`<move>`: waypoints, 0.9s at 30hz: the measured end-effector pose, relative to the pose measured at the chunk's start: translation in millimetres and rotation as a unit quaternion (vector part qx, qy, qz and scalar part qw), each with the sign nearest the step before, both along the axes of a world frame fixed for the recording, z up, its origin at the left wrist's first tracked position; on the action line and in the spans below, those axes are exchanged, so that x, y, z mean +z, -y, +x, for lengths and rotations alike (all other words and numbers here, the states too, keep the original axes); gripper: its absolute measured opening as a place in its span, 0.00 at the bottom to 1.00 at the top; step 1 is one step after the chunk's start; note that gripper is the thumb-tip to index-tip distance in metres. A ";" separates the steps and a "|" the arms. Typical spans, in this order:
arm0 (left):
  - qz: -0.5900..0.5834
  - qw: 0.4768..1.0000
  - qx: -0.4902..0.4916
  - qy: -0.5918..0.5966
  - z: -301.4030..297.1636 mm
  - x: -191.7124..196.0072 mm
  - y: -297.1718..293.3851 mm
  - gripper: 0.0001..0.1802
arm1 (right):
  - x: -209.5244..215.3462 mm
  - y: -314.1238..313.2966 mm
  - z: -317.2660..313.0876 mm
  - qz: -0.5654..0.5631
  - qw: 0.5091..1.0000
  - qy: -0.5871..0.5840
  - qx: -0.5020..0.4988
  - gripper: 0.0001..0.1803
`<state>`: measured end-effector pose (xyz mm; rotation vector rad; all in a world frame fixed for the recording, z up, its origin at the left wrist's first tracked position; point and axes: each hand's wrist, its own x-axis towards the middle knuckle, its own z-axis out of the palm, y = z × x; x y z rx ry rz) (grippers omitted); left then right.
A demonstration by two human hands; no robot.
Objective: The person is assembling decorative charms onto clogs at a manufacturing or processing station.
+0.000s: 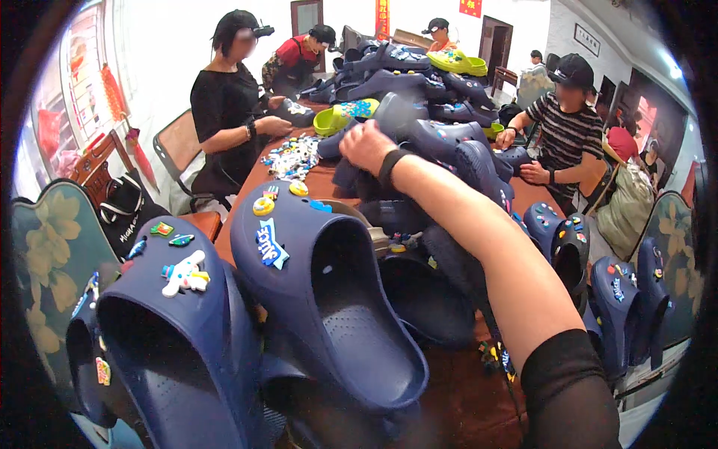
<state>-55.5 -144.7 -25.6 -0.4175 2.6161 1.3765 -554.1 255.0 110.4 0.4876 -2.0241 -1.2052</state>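
A: Start close in. Two navy clogs fill the near edge: the left clog [168, 329] with a white cartoon charm [185, 274] on its toe, and the right clog [329, 299] bearing a blue lettered charm [270, 243] and a yellow ring charm [262, 206]. They lean on one another, heels toward us.

B: Any hand on them?

A: None that I can see. The left hand is out of view. My worry is that these two look loosely propped, so a nudge from the forearm could tip them off the desk [456, 396].

B: And the right hand [366, 146]?

A: It reaches far over, onto the heap of navy clogs [426, 142] mid-desk. Its grip seems pressed onto a clog at the top of the heap, but the fingers are hidden behind the knuckles, so I cannot tell whether they pinch it.

B: The risk there?

A: Pulling one clog from a stack that high could slide the others down, probably onto the loose charms [293, 156] spread beyond, scattering them toward the person in black [224, 105].
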 end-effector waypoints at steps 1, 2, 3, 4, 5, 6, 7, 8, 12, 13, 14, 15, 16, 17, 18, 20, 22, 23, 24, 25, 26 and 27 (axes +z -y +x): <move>-0.030 0.999 -0.016 -0.010 -1.1 -0.5 1.7 0.13 | 26.9 3.1 4.2 -0.121 0.992 0.027 -0.009 0.09; -0.060 0.998 -0.032 -0.019 -0.3 0.3 3.5 0.14 | 56.4 2.2 14.8 -0.158 0.987 0.000 0.010 0.07; -0.061 0.997 -0.031 -0.021 0.4 2.8 2.9 0.14 | 87.7 0.3 30.8 -0.246 0.968 0.034 0.027 0.08; -0.050 0.998 -0.023 -0.018 -0.6 6.1 -0.4 0.14 | 114.3 -13.5 45.6 -0.301 0.952 0.031 0.041 0.13; -0.039 0.999 -0.011 -0.012 -1.2 7.6 -2.5 0.14 | 136.0 -19.1 62.0 -0.328 0.943 0.015 0.047 0.16; -0.039 0.999 -0.012 -0.016 0.4 5.3 -2.2 0.14 | 151.4 -23.0 84.4 -0.370 0.926 -0.002 0.074 0.17; -0.028 0.999 -0.005 -0.045 2.2 -0.5 -0.6 0.14 | 166.5 -33.8 98.5 -0.396 0.911 0.000 0.117 0.17; -0.014 0.997 -0.004 -0.075 1.6 -4.8 -0.7 0.15 | 183.1 -50.2 119.2 -0.420 0.895 -0.002 0.154 0.17; 0.005 0.995 -0.016 -0.101 0.8 -8.1 -1.4 0.16 | 217.9 -92.3 225.8 -0.518 0.780 0.111 0.333 0.22; 0.009 0.994 -0.021 -0.103 0.7 -8.4 -1.2 0.17 | 221.9 -94.4 250.0 -0.562 0.688 0.195 0.414 0.23; 0.011 0.994 -0.030 -0.105 1.0 -7.7 -2.1 0.17 | 225.9 -97.3 282.3 -0.596 0.581 0.267 0.485 0.24; 0.020 0.992 -0.054 -0.110 -5.0 -9.7 -5.0 0.18 | 235.4 -90.6 339.6 -0.557 0.672 0.232 0.429 0.24; 0.009 0.994 -0.035 -0.103 2.8 -9.9 2.6 0.18 | 224.2 -67.0 363.5 -0.517 0.726 0.222 0.396 0.24; 0.009 0.994 -0.033 -0.106 4.2 -9.9 6.1 0.19 | 220.2 -52.5 395.4 -0.467 0.749 0.245 0.400 0.25; -0.028 0.961 0.023 -0.274 -1.3 -52.7 17.1 0.08 | 212.3 -46.8 420.9 -0.400 0.783 0.304 0.367 0.25; 0.014 0.926 -0.037 -0.375 -8.2 -49.1 10.3 0.09 | 185.5 -4.8 485.6 -0.205 0.852 0.351 0.329 0.20; 0.115 0.970 -0.014 -0.214 -1.6 -28.5 -1.6 0.09 | 132.4 25.8 534.4 -0.108 0.874 0.379 0.285 0.15; 0.182 0.963 -0.019 -0.197 6.0 -16.7 -13.3 0.09 | 95.3 38.0 548.7 -0.081 0.877 0.369 0.299 0.12; 0.252 0.951 -0.023 -0.175 15.1 -6.8 -24.6 0.10 | 60.0 52.9 559.3 -0.066 0.887 0.357 0.284 0.10; 0.322 0.934 -0.024 -0.151 24.7 1.9 -38.8 0.11 | 19.7 65.5 565.8 -0.076 0.888 0.373 0.259 0.08; 0.306 0.938 -0.089 -0.138 32.8 12.2 -53.1 0.19 | -13.7 75.9 570.1 -0.071 0.895 0.385 0.215 0.08; 0.342 0.916 -0.166 -0.131 42.7 22.0 -67.0 0.27 | -37.5 80.8 569.0 -0.097 0.899 0.362 0.227 0.09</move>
